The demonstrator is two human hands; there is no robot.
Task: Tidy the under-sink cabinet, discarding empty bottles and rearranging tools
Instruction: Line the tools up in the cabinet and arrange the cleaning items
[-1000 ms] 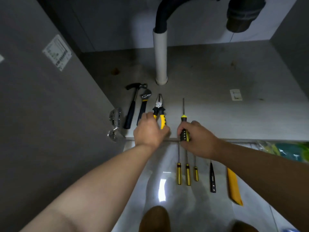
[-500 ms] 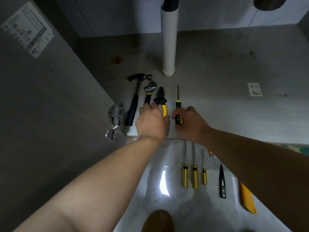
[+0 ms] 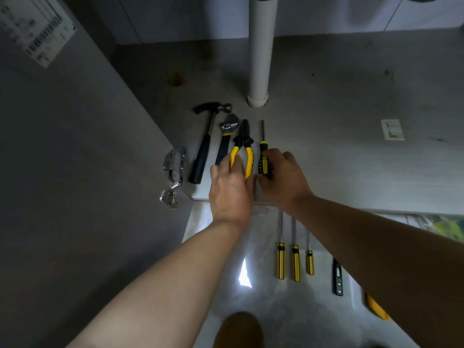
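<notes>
On the cabinet floor (image 3: 339, 156) lie, left to right, a hammer (image 3: 204, 144), an adjustable wrench (image 3: 226, 136), yellow-handled pliers (image 3: 243, 144) and a black-and-yellow screwdriver (image 3: 263, 156). My left hand (image 3: 229, 189) grips the pliers by their left handle, and the handles are spread apart. My right hand (image 3: 282, 177) grips the screwdriver's handle, its shaft pointing toward the back wall. The two hands touch at the cabinet's front edge.
A white drain pipe (image 3: 259, 51) stands behind the tools. The open door (image 3: 75, 172) with its hinge (image 3: 173, 172) is at left. On the tiled floor outside lie three yellow screwdrivers (image 3: 295, 262), a black tool (image 3: 337, 277) and a yellow tool (image 3: 375, 308).
Both hands slid the pliers and the screwdriver a little left, closer to the wrench. The pliers' handles have spread open. The view has moved nearer.
</notes>
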